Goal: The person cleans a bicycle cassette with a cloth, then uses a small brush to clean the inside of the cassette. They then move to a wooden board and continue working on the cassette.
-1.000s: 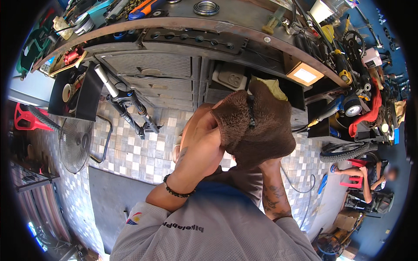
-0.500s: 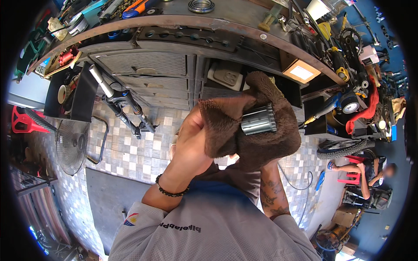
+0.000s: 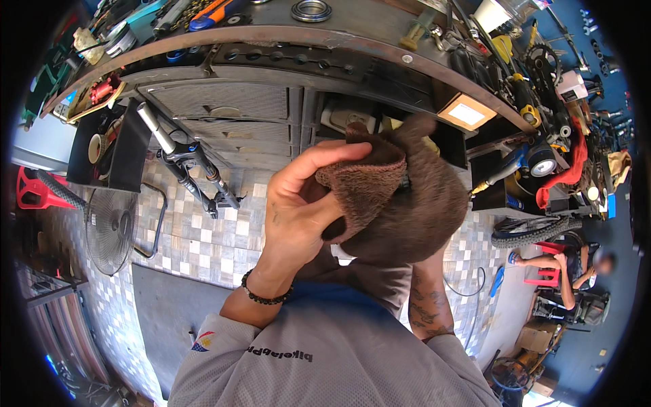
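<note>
1. While the left hand (image 3: 293, 211) pinches a fold of the brown cloth (image 3: 407, 214) between thumb and fingers, best grip firmly so it cannot slip.
2. Support from beneath with the right hand; cloth hides it, so its grip cannot be made out.
3. Hold the bundle as now, on the near side of the worktop's front edge (image 3: 325, 35), to avoid knocks.

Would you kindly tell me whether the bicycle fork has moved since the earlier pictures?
No, the bicycle fork keeps its place beside the grey drawers; only the whole view has shifted slightly.
</note>
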`<state>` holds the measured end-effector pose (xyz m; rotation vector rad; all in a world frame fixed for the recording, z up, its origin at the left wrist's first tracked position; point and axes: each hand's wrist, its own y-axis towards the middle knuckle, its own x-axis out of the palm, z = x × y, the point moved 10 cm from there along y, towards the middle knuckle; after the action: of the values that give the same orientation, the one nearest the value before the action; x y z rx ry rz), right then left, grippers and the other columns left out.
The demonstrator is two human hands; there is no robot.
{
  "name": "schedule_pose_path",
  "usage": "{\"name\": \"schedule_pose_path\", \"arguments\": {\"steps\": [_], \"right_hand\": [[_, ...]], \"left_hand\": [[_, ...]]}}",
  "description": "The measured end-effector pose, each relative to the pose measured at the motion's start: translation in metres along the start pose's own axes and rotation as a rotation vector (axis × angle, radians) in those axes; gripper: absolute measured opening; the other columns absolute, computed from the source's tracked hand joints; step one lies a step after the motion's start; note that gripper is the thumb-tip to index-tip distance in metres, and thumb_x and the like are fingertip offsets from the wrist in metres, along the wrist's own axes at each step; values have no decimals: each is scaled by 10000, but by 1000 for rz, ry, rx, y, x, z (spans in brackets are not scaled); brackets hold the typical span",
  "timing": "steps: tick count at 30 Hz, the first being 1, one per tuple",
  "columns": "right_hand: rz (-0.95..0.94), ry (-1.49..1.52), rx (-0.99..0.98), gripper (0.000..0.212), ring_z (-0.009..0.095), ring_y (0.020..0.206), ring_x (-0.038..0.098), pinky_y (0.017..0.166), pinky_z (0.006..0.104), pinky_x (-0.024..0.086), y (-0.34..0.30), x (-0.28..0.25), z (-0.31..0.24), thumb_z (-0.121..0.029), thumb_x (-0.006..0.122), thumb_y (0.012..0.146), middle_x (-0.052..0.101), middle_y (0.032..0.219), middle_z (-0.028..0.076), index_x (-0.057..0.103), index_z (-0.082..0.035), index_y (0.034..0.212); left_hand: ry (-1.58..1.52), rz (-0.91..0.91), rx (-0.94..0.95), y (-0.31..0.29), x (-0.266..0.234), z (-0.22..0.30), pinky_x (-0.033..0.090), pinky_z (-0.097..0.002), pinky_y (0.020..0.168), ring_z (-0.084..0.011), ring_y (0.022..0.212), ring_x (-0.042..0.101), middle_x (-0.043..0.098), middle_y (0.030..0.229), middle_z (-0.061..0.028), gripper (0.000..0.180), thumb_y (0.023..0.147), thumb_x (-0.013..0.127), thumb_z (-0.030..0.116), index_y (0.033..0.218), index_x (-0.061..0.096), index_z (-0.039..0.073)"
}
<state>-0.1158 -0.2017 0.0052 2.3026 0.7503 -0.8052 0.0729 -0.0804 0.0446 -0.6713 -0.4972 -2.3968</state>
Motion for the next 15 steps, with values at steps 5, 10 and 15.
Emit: {"name": "schedule_pose_path", "arguments": {"steps": [5,10,15], "right_hand": [[41,470,137,927,274,1383,452,1165,413,367,-9,15,8,-149,885,787,451,1502,145,349,-19,1533],[-9,640,219,857,244,1340,497,1144,393,408,-10,26,17,-94,850,826,484,1475,127,359,-17,1525],[41,845,308,801,240,1332,505,1126,395,425,-9,38,20,-97,843,830,501,1459,127,402,-5,1493]], "left_hand": [[-565,52,-57,-4,-4,-18,536,-336,1042,-221,1203,653,636,1356,-145,348,1022,531,4,1366,572,-38],[-343,10,-7,-4,2,-14,506,-335,1061,-198,1222,632,647,1340,-118,380,995,602,-14,1374,577,-33],[279,-25,125,-2,9,4,498,-297,1029,-163,1175,635,673,1257,-96,405,904,710,-63,1300,633,-28]]}}
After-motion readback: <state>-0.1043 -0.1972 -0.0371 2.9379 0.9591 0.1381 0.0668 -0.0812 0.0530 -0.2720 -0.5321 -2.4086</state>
